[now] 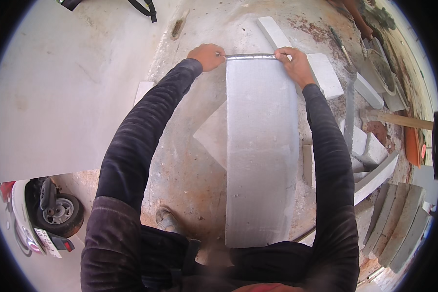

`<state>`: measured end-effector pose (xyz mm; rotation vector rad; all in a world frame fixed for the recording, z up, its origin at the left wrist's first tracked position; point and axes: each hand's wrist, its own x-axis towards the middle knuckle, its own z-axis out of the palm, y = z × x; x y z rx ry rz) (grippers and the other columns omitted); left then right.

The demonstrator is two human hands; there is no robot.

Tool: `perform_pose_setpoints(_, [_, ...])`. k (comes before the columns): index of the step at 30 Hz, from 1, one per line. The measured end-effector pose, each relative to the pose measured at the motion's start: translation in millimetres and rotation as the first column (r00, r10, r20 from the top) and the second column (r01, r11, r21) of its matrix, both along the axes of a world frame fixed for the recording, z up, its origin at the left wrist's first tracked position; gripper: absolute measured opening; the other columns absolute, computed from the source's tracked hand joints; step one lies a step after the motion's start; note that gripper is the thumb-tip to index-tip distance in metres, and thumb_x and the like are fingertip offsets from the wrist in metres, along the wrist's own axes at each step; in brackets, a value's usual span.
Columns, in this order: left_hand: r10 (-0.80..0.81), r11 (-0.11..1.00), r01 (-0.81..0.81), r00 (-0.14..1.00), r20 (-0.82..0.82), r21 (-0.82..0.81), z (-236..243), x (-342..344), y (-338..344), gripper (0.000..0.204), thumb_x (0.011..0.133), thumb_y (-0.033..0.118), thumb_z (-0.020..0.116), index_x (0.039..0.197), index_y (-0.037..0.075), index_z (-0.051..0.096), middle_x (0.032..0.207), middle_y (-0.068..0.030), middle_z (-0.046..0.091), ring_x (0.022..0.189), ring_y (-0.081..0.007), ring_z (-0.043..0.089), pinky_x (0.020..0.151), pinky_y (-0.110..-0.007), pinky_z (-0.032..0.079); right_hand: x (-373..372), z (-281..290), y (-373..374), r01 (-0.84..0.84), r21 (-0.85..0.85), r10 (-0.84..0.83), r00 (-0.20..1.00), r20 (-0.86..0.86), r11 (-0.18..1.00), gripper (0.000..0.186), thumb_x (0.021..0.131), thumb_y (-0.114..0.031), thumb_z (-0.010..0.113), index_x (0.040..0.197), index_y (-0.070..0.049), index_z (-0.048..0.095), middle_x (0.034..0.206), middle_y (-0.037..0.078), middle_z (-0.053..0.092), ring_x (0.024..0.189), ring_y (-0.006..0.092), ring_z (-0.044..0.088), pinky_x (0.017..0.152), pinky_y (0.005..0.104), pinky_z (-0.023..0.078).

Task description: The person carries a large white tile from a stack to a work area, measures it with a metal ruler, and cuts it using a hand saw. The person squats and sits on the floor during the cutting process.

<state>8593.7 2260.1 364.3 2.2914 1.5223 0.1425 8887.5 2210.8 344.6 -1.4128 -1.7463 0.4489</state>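
A long pale grey-white block stretches away from my body across the floor. Along its far edge lies a thin silver measuring strip with dark marks. My left hand is closed on the strip's left end, just off the block's far left corner. At the far right corner, my right hand pinches the other end between thumb and fingers. A square, pale slab is partly covered by the block.
Cut white block pieces and a hand saw lie to the right, near a wooden handle. Several grey slabs lean together at lower right. A bucket and another person's limb appear far right; a scooter stands left.
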Motion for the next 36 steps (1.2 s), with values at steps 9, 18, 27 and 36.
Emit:
perform_pose_setpoints(9, [-0.014, 0.999, 0.014, 1.0, -0.013, 0.032, 0, 5, -1, 0.027, 0.082, 0.035, 0.056, 0.095, 0.015, 0.069, 0.094, -0.0102, 0.068, 0.091, -0.0317, 0.063, 0.081, -0.04, 0.048, 4, -7, 3, -0.018, 0.008, 0.018, 1.0, 0.016, 1.0, 0.015, 0.082, -0.018, 0.065, 0.092, -0.008, 0.072, 0.092, 0.012, 0.07, 0.089, 0.0271, 0.062, 0.083, 0.035, 0.047])
perform_pose_setpoints(18, [-0.009, 0.997, 0.013, 0.999, -0.044, 0.081, -1, 5, -3, 0.024, 0.083, 0.031, 0.054, 0.096, 0.016, 0.068, 0.092, -0.0114, 0.068, 0.088, -0.0326, 0.062, 0.08, -0.04, 0.048, 3, -1, -1, -0.025, -0.004, 0.025, 1.0, -0.012, 1.0, 0.016, 0.082, -0.016, 0.064, 0.093, -0.007, 0.072, 0.09, 0.013, 0.07, 0.087, 0.0263, 0.063, 0.081, 0.0342, 0.047])
perform_pose_setpoints(27, [0.028, 0.996, -0.022, 0.997, -0.066, 0.087, 2, 12, -5, 0.022, 0.082, 0.027, 0.052, 0.093, 0.019, 0.069, 0.093, -0.0107, 0.068, 0.089, -0.0317, 0.063, 0.079, -0.042, 0.05, 19, 4, 19, -0.108, -0.199, 0.114, 0.993, 0.021, 0.974, 0.017, 0.083, -0.016, 0.064, 0.095, -0.008, 0.073, 0.091, 0.013, 0.07, 0.084, 0.023, 0.064, 0.081, 0.0333, 0.049])
perform_pose_setpoints(36, [0.0, 0.985, 0.011, 0.998, -0.067, 0.173, -4, 12, -8, 0.023, 0.082, 0.025, 0.051, 0.094, 0.016, 0.069, 0.089, -0.012, 0.068, 0.086, -0.0329, 0.063, 0.077, -0.044, 0.05, 20, 7, 27, -0.171, -0.112, 0.189, 0.965, 0.181, 0.979, 0.014, 0.082, -0.013, 0.065, 0.092, -0.006, 0.072, 0.085, 0.015, 0.069, 0.081, 0.0253, 0.065, 0.079, 0.0347, 0.049])
